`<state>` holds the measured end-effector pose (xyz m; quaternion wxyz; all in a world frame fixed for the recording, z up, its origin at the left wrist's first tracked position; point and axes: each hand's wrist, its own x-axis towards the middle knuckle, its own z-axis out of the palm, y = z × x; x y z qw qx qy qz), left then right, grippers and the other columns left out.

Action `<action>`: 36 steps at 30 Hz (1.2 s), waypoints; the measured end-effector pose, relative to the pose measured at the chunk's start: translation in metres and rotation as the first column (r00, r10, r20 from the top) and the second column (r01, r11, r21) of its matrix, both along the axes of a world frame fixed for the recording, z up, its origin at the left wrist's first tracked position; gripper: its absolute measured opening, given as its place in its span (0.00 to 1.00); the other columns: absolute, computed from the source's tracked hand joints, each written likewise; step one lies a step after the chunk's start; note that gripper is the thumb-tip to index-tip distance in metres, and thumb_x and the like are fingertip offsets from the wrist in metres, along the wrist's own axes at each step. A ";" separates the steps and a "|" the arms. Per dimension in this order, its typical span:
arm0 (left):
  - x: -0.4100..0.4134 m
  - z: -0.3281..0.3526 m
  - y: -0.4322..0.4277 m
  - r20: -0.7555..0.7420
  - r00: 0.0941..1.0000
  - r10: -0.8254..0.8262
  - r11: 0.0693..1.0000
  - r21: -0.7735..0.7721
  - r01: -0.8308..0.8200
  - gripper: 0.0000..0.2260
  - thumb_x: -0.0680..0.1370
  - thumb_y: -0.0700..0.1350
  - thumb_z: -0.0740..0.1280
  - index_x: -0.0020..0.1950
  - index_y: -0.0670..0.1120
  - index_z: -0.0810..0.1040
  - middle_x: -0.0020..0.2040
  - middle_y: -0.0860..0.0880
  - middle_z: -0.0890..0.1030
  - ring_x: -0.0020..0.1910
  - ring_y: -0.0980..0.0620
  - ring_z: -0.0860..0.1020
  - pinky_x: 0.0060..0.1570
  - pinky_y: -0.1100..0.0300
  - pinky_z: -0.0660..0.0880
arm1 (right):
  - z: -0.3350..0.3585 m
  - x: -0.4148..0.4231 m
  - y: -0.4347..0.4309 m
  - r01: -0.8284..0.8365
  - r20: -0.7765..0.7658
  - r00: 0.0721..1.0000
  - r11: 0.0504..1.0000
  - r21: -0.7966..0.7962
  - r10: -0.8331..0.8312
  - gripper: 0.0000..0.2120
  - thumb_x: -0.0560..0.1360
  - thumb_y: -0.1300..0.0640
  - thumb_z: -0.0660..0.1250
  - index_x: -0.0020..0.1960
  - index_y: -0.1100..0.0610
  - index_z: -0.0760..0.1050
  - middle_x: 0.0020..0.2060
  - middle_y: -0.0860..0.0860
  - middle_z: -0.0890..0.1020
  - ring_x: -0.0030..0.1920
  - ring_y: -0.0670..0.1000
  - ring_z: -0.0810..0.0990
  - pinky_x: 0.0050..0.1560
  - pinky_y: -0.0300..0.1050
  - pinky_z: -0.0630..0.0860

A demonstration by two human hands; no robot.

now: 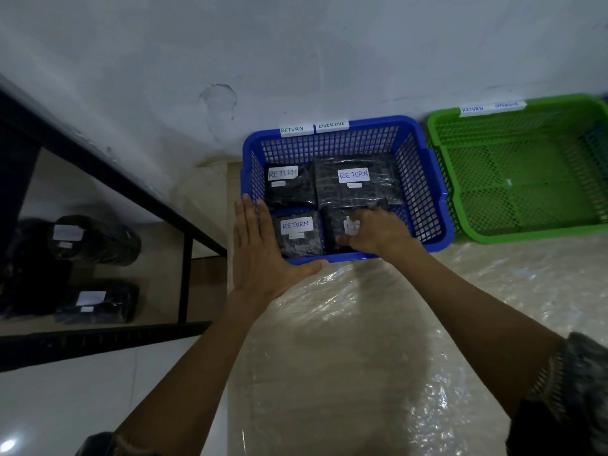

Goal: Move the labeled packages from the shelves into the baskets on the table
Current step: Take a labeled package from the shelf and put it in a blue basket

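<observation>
While the table (345,340), wrapped in crinkled clear film, fills most of the view, the shelves (184,278) stand just beside it on the left and are not yet emptied. At least two dark packages (95,238) with white labels lie there, with darker shapes behind them that I cannot make out.

On the table against the wall, the green basket (526,236) holds nothing. The blue basket (424,179) beside it carries four black packages in one layer, three (355,189) showing "RETURN". By my reckoning the job is partly done: the blue basket's floor is nearly covered, and the rest would go on top or into the green one.

The left hand (260,255) lies flat, fingers straight and together, against the blue basket's near-left corner, thumb along the front rim. The right hand (378,230) is inside, fingers curled over the near-right package (335,225) and covering its label.

Paper tags (292,129) on both back rims read "RETURN" and "OVERDUE". Nothing blocks the way to the shelves.
</observation>
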<state>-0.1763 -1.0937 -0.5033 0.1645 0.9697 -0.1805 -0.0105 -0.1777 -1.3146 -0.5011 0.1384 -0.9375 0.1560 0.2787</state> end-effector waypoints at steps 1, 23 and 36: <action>0.002 0.000 0.000 -0.005 1.000 0.010 1.000 0.003 -0.010 0.64 0.59 0.80 0.59 0.76 0.35 0.45 0.77 0.36 0.43 0.76 0.41 0.39 0.75 0.47 0.42 | -0.001 0.002 -0.001 -0.029 -0.009 1.000 1.000 -0.006 0.029 0.36 0.69 0.31 0.63 0.68 0.53 0.67 0.65 0.59 0.71 0.64 0.62 0.70 0.62 0.58 0.71; 0.004 0.011 0.006 -0.097 0.995 0.018 0.999 -0.045 -0.022 0.63 0.57 0.82 0.54 0.77 0.45 0.37 0.77 0.44 0.35 0.76 0.47 0.35 0.72 0.46 0.40 | 0.028 -0.060 0.021 -0.027 0.463 0.886 0.999 -0.025 0.035 0.26 0.76 0.40 0.61 0.67 0.55 0.69 0.64 0.54 0.76 0.62 0.56 0.74 0.66 0.55 0.65; -0.090 0.099 0.088 0.150 0.985 -0.084 0.935 -0.330 0.130 0.39 0.69 0.68 0.61 0.71 0.43 0.67 0.69 0.45 0.71 0.67 0.49 0.67 0.68 0.56 0.63 | 0.112 -0.162 0.097 -0.142 0.687 0.711 0.988 -0.069 0.150 0.29 0.72 0.46 0.70 0.68 0.57 0.69 0.62 0.55 0.77 0.62 0.57 0.75 0.65 0.52 0.64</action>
